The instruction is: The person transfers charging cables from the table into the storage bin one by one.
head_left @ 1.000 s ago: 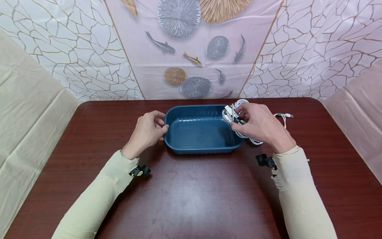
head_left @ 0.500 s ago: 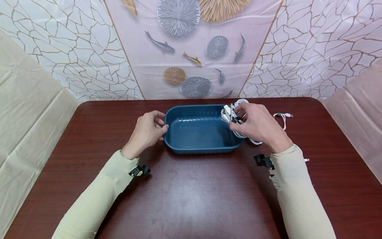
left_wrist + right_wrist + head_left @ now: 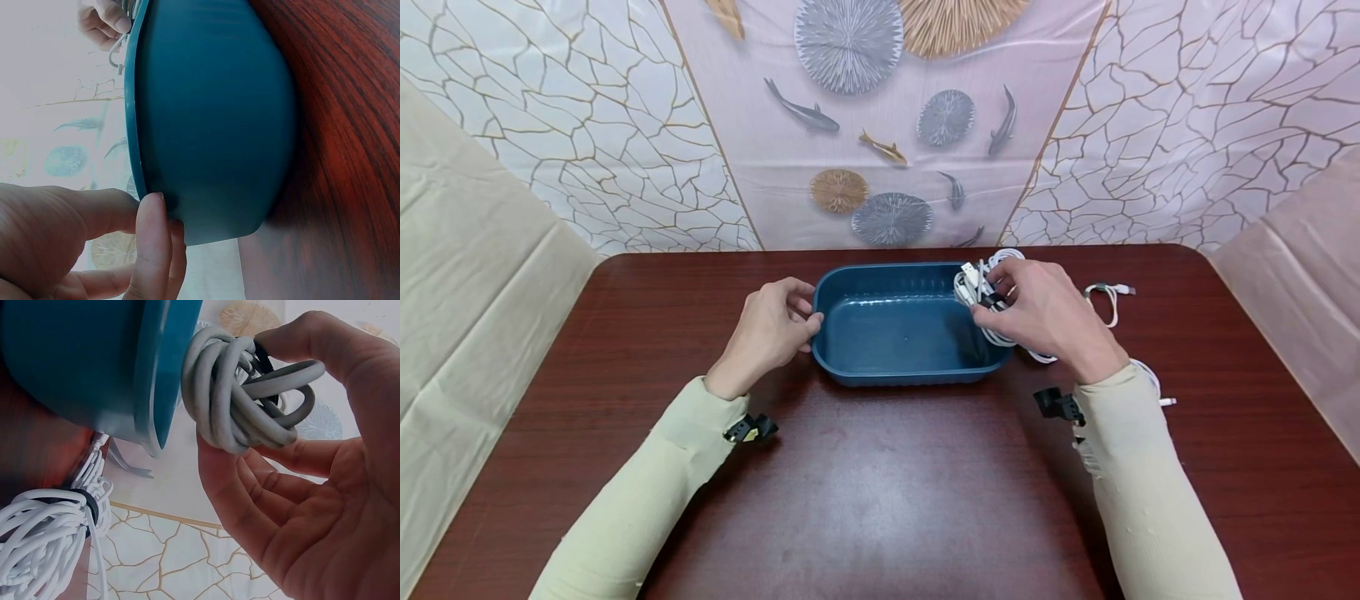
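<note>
A dark blue plastic basin point(image 3: 887, 333) sits on the table near its far edge. At the basin's left end, my left hand point(image 3: 771, 329) pinches the rim between thumb and fingers, as the left wrist view point(image 3: 153, 231) also shows. My right hand point(image 3: 1048, 312) holds a coiled greyish-white USB cable point(image 3: 219, 394) over the basin's right end, thumb on one side and fingers on the other. A black tie wraps the coil, and its USB plug point(image 3: 970, 272) points up and left. Bundled white cables point(image 3: 44, 537) lie beside the basin's right end, partly hidden under my right hand.
On the table's right side lie a white cable point(image 3: 1108, 292) with its plug pointing right and another white cable point(image 3: 1156, 385), partly behind my right sleeve. A patterned cloth point(image 3: 880, 125) hangs behind the table's far edge.
My right hand has drifted slightly left with the coiled cable, and more of the cable behind the sleeve shows. The left hand and the basin have stayed put.
</note>
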Demonstrator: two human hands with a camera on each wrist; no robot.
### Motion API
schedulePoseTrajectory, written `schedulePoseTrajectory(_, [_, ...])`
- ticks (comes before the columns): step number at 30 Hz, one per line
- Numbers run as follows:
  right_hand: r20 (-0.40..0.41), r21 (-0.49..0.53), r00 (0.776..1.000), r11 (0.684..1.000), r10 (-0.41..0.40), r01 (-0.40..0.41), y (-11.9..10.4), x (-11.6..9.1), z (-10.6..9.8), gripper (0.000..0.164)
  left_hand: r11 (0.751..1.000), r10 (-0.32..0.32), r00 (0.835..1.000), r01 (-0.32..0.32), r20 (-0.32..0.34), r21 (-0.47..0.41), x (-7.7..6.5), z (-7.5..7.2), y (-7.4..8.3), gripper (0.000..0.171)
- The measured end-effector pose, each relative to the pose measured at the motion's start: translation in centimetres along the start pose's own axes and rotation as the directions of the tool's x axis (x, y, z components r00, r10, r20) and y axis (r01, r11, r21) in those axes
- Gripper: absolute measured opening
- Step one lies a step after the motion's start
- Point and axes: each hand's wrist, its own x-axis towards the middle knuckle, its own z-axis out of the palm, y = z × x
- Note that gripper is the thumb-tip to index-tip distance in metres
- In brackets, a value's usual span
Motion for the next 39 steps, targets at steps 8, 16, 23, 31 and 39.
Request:
schedulePoseTrajectory(8, [-0.007,0.003,1.0,1.0,0.01,-0.01,-0.12,0.03,0.14,0.044,1.0,-0.001,1.0,0.001,0.003,-0.008,0.02,0.02,-0.05,0.038])
schedulePoseTrajectory(16, [-0.019,0.003,0.999,1.0,0.026,-0.026,-0.32,0.06,0.32,0.044,1.0,-0.002,1.0,0.002,0.006,-0.011,-0.04,0.0,-0.04,0.038])
schedulePoseTrajectory(23, [-0.016,0.004,1.0,1.0,0.017,-0.017,-0.41,0.12,0.53,0.044,1.0,0.001,1.0,-0.001,0.005,-0.011,-0.08,0.01,-0.01,0.038])
schedulePoseTrajectory(31, [-0.01,0.016,0.999,0.999,0.039,-0.039,-0.58,0.19,0.8,0.044,1.0,0.003,1.0,-0.003,0.003,-0.013,-0.08,0.01,0.0,0.038])
schedulePoseTrajectory(39, [0.002,0.023,0.998,0.998,0.057,-0.057,-0.79,0.17,0.98,0.046,1.0,-0.001,1.0,0.001,0.004,-0.02,-0.05,0.01,0.0,0.038])
